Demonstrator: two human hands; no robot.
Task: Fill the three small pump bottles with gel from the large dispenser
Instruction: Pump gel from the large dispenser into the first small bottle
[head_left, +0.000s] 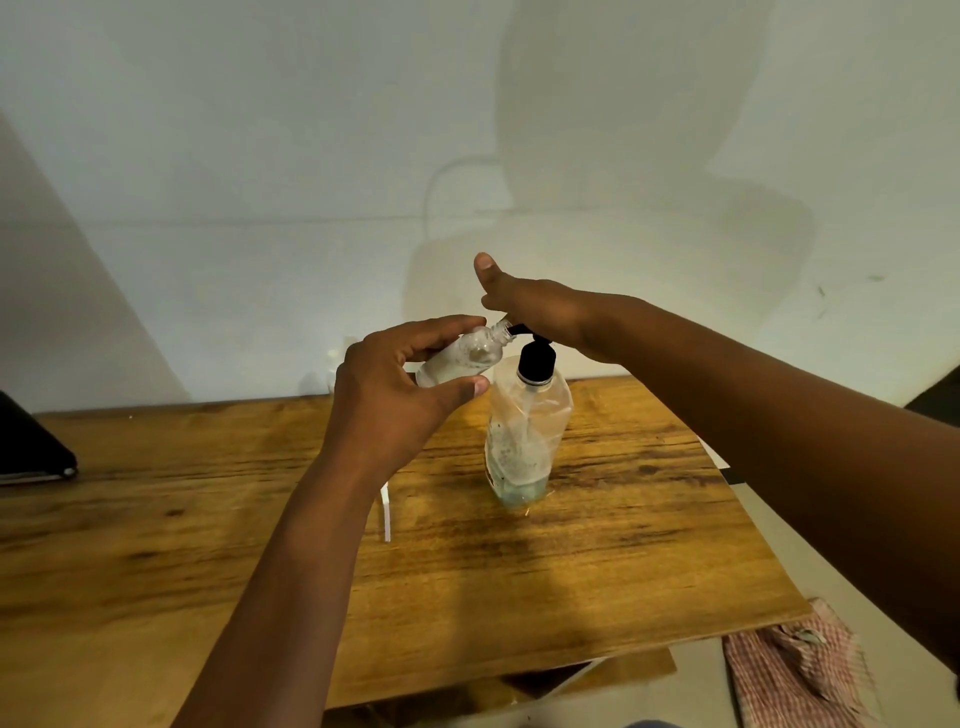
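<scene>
Head view: we hold one small pump bottle (462, 358), cap off, tilted with its open threaded neck touching the black spout of the large dispenser (524, 436). Our left hand (395, 384) has its fingers curled round the small bottle, thumb beneath and fingertips along the upper side. Our right hand (540, 312) lies flat on the pump head, fingers straight, thumb lifted clear, holding nothing. The dispenser stands on the counter (623, 519), directly under the right palm and just beside the left thumb. For a clean fill we judge the neck must stay seated on the spout while we press slowly and vertically, since the dispenser's thin clear wall is crumpled and could tip. Little gel shows at its base, so strokes may deliver air. The small bottle is clear, rounded plastic, with bubbly gel inside. The counter is wood-grained and smooth. We cannot make out the other two bottles with any certainty.
</scene>
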